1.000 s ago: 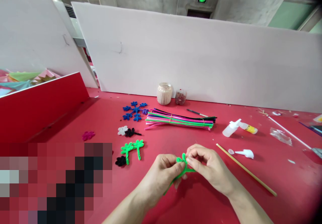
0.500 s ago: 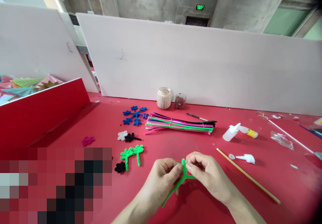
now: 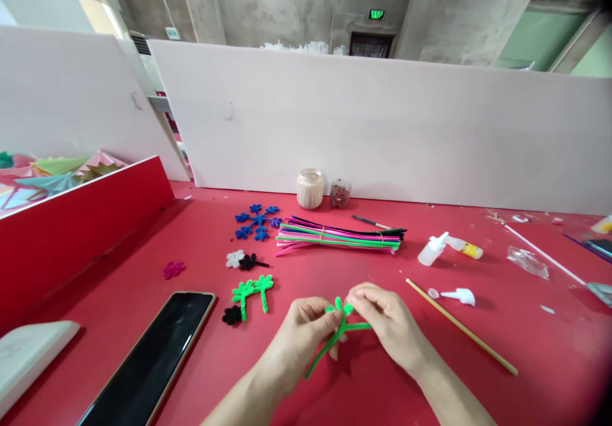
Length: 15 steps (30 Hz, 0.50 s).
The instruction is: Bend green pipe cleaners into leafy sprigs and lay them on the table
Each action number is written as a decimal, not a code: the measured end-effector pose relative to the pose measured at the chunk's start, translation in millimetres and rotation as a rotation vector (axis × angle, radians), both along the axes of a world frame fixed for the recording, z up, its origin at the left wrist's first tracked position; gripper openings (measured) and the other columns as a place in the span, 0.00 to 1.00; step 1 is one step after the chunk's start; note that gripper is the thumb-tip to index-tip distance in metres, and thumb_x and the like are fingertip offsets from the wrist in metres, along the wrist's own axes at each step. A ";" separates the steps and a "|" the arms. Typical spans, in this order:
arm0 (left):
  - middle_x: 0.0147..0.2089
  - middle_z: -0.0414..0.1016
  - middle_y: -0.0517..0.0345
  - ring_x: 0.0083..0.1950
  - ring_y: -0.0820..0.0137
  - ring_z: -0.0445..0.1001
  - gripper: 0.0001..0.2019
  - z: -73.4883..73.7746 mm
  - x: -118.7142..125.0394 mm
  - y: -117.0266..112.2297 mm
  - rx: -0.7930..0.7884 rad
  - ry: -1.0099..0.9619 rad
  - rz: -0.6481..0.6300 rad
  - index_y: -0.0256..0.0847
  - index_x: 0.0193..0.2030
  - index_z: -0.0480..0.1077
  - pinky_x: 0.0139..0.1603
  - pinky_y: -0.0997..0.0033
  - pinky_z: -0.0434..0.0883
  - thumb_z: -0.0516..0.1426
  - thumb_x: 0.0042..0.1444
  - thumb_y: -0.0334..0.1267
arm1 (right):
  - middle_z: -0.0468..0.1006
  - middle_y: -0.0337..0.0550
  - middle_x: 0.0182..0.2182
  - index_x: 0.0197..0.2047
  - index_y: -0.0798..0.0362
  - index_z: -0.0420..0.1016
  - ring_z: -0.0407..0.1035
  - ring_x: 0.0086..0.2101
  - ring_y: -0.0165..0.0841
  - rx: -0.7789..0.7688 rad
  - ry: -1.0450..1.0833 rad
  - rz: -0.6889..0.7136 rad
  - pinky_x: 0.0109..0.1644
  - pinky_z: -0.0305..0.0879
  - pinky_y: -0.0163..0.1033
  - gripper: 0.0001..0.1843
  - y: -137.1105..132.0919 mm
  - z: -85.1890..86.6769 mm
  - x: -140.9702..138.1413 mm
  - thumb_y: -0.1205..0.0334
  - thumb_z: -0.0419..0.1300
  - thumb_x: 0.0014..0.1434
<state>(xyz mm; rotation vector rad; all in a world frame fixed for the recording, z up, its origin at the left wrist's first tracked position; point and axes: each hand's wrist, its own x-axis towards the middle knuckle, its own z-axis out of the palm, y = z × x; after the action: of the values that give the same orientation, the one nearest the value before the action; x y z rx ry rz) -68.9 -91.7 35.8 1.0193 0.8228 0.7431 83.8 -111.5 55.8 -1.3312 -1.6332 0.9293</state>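
Note:
A bright green pipe cleaner [image 3: 326,348] is bent into small petal loops at its top, with two loose ends below. My left hand [image 3: 306,331] pinches it just under the loops between thumb and fingers. Closed at the right-hand loop, my right hand [image 3: 389,324] grips the same pipe cleaner with its fingertips. One loose end slants down to the left; the other runs right, beneath my right hand. Left of my hands lie two finished green pipe-cleaner flowers [image 3: 245,292] with twisted stems, and a black flower [image 3: 232,315] touches the nearer one.
Behind lies a banded bundle of pipe cleaners [image 3: 342,236], near a blue flower cluster [image 3: 258,220] and a glass jar [image 3: 310,190]. A phone [image 3: 153,356] rests at front left. To the right are a wooden stick [image 3: 461,327], a glue bottle [image 3: 433,250] and a white nozzle cap [image 3: 461,296].
The green loops now show more fully, spread in several petals above my left thumb. My hands have shifted slightly left in view, and my right fingers sit at the right-hand loop.

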 end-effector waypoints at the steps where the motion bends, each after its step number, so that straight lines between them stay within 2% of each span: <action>1: 0.15 0.66 0.61 0.16 0.78 0.61 0.14 0.4 -0.4 0.9 -0.024 -0.020 0.027 0.34 0.20 0.67 0.20 0.78 0.57 0.57 0.45 0.44 | 0.71 0.42 0.28 0.27 0.55 0.68 0.65 0.31 0.32 -0.001 0.007 -0.005 0.36 0.61 0.35 0.13 0.1 0.5 0.8 0.60 0.47 0.58; 3: 0.16 0.67 0.62 0.16 0.78 0.62 0.12 1.8 -1.1 2.7 -0.055 -0.048 0.070 0.34 0.21 0.68 0.19 0.78 0.57 0.59 0.44 0.43 | 0.71 0.41 0.28 0.29 0.55 0.70 0.66 0.32 0.33 -0.014 -0.019 0.012 0.36 0.61 0.35 0.14 -0.3 1.9 1.7 0.59 0.47 0.59; 5: 0.17 0.68 0.61 0.17 0.78 0.62 0.11 3.4 -1.4 3.9 -0.056 -0.057 0.096 0.34 0.22 0.69 0.20 0.78 0.58 0.60 0.43 0.42 | 0.69 0.39 0.25 0.27 0.54 0.70 0.64 0.28 0.31 -0.023 -0.085 0.051 0.31 0.60 0.33 0.14 -1.4 3.1 1.1 0.59 0.48 0.58; 10: 0.17 0.66 0.62 0.18 0.77 0.64 0.14 7.0 -1.8 3.7 -0.108 -0.156 0.121 0.34 0.21 0.68 0.20 0.77 0.60 0.56 0.47 0.44 | 0.63 0.35 0.21 0.22 0.54 0.67 0.59 0.24 0.28 0.018 -0.191 0.084 0.27 0.56 0.31 0.13 -4.1 3.8 -2.0 0.62 0.50 0.57; 12: 0.18 0.66 0.61 0.18 0.76 0.65 0.15 7.5 -2.6 3.4 -0.132 -0.194 0.107 0.34 0.21 0.67 0.20 0.76 0.61 0.55 0.48 0.45 | 0.63 0.35 0.21 0.22 0.54 0.67 0.60 0.24 0.28 0.024 -0.204 0.082 0.27 0.56 0.32 0.13 -4.1 3.9 -1.8 0.62 0.50 0.56; 15: 0.21 0.69 0.59 0.18 0.77 0.65 0.12 5.8 -4.0 4.0 -0.083 -0.150 0.031 0.33 0.24 0.69 0.21 0.75 0.62 0.58 0.46 0.43 | 0.66 0.37 0.23 0.26 0.54 0.71 0.63 0.26 0.29 0.010 -0.187 0.115 0.30 0.58 0.32 0.12 -4.0 3.8 -0.3 0.63 0.50 0.57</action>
<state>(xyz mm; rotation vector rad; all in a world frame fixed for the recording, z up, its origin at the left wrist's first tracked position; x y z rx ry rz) -73.0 -87.8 41.6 0.8679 0.7343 0.7956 83.4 -115.5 59.7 -1.3631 -1.8716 0.8842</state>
